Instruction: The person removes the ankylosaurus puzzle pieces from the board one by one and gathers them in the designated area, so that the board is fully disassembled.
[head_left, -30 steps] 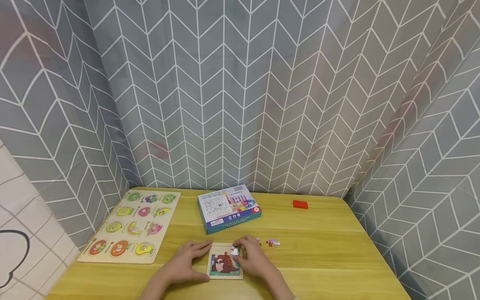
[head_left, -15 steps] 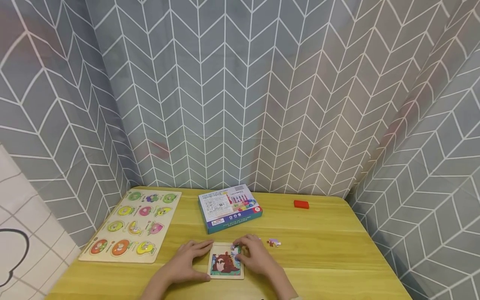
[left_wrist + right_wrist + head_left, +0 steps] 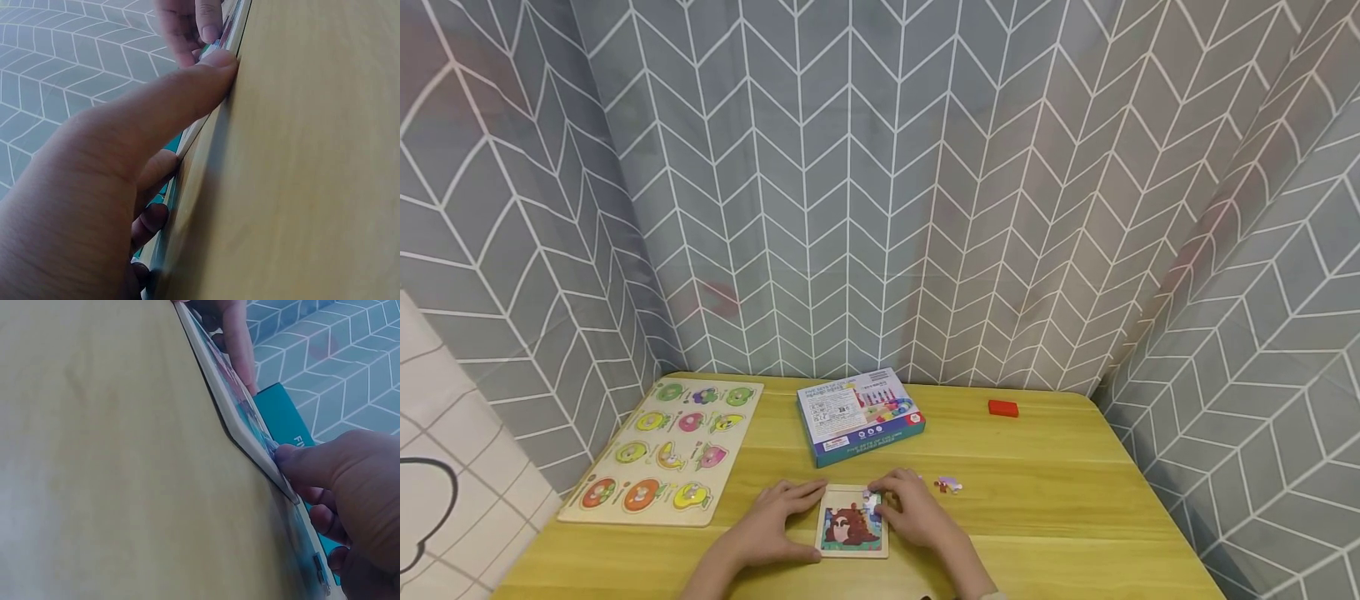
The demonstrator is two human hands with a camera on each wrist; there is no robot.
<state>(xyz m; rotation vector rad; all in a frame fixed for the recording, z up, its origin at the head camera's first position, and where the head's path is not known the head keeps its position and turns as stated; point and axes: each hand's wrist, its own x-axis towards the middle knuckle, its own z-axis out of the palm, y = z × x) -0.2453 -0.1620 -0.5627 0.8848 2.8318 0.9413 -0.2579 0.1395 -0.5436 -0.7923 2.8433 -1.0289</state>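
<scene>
A small wooden jigsaw puzzle tray (image 3: 853, 554) lies on the table, partly filled with a picture of a reddish-brown animal. My left hand (image 3: 775, 521) holds its left side, thumb at the near corner and index finger at the far corner. In the left wrist view the thumb (image 3: 203, 78) presses against the tray's edge. At the tray's upper right, my right hand (image 3: 913, 512) pinches a white-and-purple puzzle piece (image 3: 871, 502) between thumb and fingers. The right wrist view shows that thumb (image 3: 300, 459) at the tray's surface; the fingers partly hide the piece.
Loose puzzle pieces (image 3: 949, 484) lie just right of the right hand. Behind the tray is a teal-sided box (image 3: 861, 417). A wooden fruit puzzle board (image 3: 662, 450) lies at the left, a red block (image 3: 1003, 408) at the back right. Patterned curtains surround the table.
The piece under my right hand has turned and shifted slightly within the tray's upper right corner. The left hand keeps its place on the tray.
</scene>
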